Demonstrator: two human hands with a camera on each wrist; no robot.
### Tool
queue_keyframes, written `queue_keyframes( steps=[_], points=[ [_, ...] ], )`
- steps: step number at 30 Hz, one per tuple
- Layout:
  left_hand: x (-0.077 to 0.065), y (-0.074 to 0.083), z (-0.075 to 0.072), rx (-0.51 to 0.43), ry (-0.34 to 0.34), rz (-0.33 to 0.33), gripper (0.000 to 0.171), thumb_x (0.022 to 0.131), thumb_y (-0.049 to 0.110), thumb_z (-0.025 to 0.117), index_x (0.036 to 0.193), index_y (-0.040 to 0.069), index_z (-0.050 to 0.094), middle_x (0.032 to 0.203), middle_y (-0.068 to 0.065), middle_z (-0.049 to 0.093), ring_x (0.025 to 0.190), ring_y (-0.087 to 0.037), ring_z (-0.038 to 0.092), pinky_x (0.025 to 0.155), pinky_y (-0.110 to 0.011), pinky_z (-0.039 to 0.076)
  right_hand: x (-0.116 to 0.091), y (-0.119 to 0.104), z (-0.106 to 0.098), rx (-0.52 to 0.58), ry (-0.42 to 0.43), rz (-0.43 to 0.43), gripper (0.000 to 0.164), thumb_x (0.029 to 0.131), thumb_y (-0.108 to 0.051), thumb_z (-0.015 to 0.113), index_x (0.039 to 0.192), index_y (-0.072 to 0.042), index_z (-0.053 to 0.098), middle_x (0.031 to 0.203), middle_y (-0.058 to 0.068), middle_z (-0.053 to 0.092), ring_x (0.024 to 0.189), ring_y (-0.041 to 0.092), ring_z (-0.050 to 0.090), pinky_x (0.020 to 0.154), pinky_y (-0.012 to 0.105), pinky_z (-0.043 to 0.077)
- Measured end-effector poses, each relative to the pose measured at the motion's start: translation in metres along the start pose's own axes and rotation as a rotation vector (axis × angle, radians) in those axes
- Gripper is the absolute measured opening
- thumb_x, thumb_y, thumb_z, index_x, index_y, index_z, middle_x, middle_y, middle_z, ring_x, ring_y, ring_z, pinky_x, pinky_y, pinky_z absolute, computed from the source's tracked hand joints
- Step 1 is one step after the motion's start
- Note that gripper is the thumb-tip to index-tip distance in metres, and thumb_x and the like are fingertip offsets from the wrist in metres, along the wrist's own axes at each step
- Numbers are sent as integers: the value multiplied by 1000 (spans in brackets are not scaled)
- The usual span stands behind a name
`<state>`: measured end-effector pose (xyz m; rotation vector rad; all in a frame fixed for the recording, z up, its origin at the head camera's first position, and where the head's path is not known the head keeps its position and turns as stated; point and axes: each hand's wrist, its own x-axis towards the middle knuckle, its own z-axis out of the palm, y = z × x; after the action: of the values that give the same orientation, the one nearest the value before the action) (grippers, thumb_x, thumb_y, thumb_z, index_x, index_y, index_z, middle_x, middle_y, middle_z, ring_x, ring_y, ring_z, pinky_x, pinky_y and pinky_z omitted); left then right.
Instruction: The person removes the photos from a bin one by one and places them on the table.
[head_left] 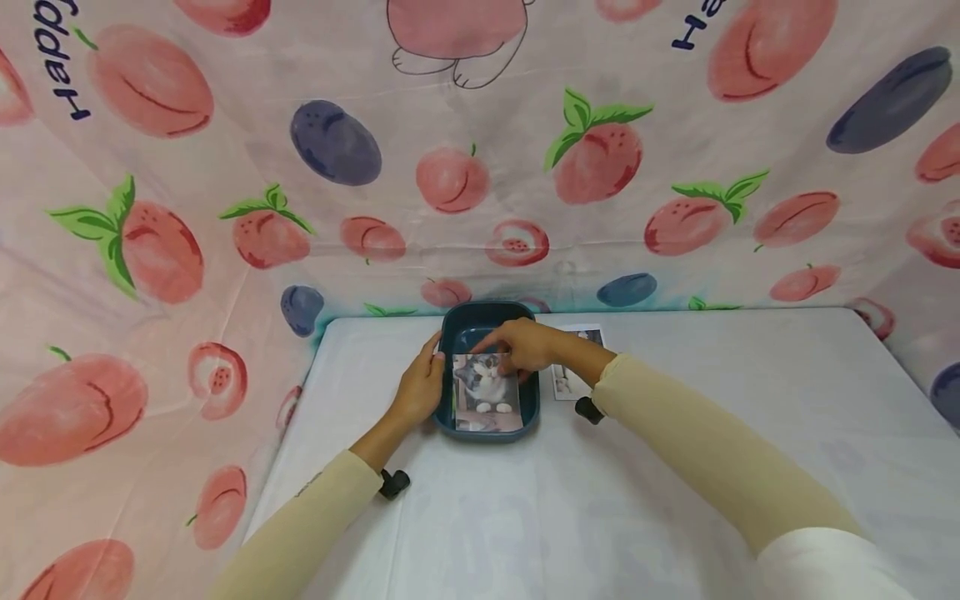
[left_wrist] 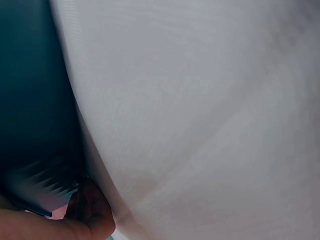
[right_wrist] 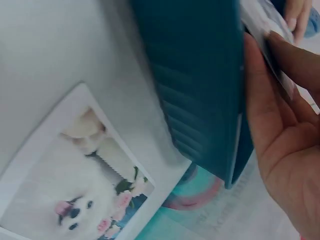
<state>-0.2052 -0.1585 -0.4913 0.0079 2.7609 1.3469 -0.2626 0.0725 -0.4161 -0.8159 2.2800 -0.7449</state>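
Note:
A dark teal rectangular container (head_left: 532, 421) with rounded corners stands near the table's back edge. My left hand (head_left: 418, 387) grips its left side, thumb up at the rim; curled fingers show against its outer wall (left_wrist: 30, 90) in the left wrist view. A photo of a grey-and-white cat (head_left: 486, 398) is over the container's opening. My right hand (head_left: 529, 343) pinches this photo between thumb and fingers near its upper right, index finger stretched across the top edge. In the right wrist view the photo's edge (right_wrist: 272, 47) shows between the fingertips.
A white-bordered photo of a fluffy white dog (right_wrist: 82, 192) lies on the table right of the container, partly under my right forearm. A white cloth (head_left: 675, 467) covers the table. Behind it hangs a fruit-printed curtain (head_left: 465, 108).

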Motion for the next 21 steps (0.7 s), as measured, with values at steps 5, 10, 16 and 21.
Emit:
queue_keyframes(
  steps=[5, 10, 16, 21],
  points=[
    [0, 0, 0, -4, 1, 0, 50, 112, 29, 35, 162, 23, 30, 163, -12, 39, 151, -34, 36, 124, -54, 28, -8, 6, 6, 50, 102, -42, 47, 97, -9, 70, 141, -21, 63, 100, 10, 65, 68, 18, 71, 61, 29, 61],
    [0, 0, -1, -1, -3, -9, 50, 113, 33, 33, 162, 25, 30, 163, -11, 39, 151, -34, 36, 124, -54, 28, -21, 16, 6, 120, 223, -64, 43, 97, -15, 71, 139, -22, 64, 97, 8, 66, 69, 17, 69, 66, 35, 63],
    [1, -1, -1, 2, 6, -3, 50, 113, 30, 34, 162, 24, 30, 163, -12, 39, 151, -34, 36, 124, -54, 28, -43, 33, -7, 257, 320, -41, 47, 98, -19, 71, 142, -29, 61, 120, 10, 60, 93, 23, 71, 77, 48, 63],
    [0, -1, 0, -3, 10, 3, 50, 112, 29, 35, 162, 24, 30, 162, -12, 40, 151, -33, 36, 124, -53, 28, -65, 49, -20, 311, 409, -2, 49, 97, -19, 71, 144, -27, 57, 123, 12, 59, 99, 27, 69, 75, 45, 63]
  ],
)
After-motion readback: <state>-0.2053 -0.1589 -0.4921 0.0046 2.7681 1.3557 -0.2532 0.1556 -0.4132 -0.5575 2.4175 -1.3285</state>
